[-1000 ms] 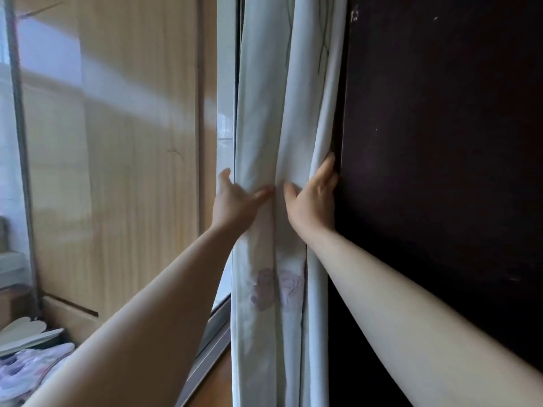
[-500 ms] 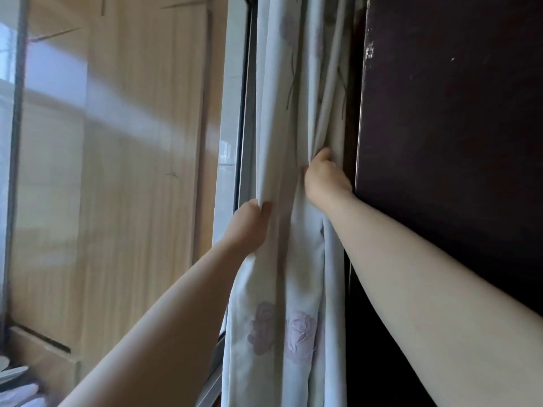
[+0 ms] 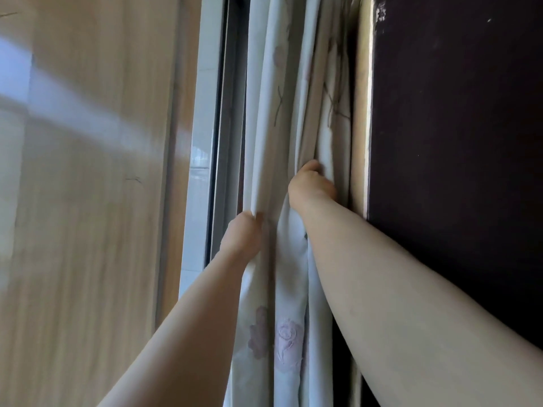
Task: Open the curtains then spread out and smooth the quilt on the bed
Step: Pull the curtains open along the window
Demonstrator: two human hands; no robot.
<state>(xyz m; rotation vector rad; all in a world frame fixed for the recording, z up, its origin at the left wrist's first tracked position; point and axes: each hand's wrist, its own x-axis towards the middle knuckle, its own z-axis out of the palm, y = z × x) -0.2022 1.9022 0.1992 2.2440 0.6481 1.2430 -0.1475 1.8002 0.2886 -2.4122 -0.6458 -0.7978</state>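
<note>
Left hand (image 3: 242, 235) grip clamped on a fold of the curtain (image 3: 258, 127), fingers curled round it. Right hand (image 3: 308, 183) higher, grip closed on bunched folds beside dark panel (image 3: 455, 142).

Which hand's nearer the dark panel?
Right. The right hand grips curtain folds just left of the dark panel; the left hand grips the curtain's opposite edge, beside the window frame.

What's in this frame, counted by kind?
curtain: 1, bunched
Hands: 2, left hand and right hand, each with a grip on a fold
dark panel: 1
window frame: 1
Total: 5
</note>
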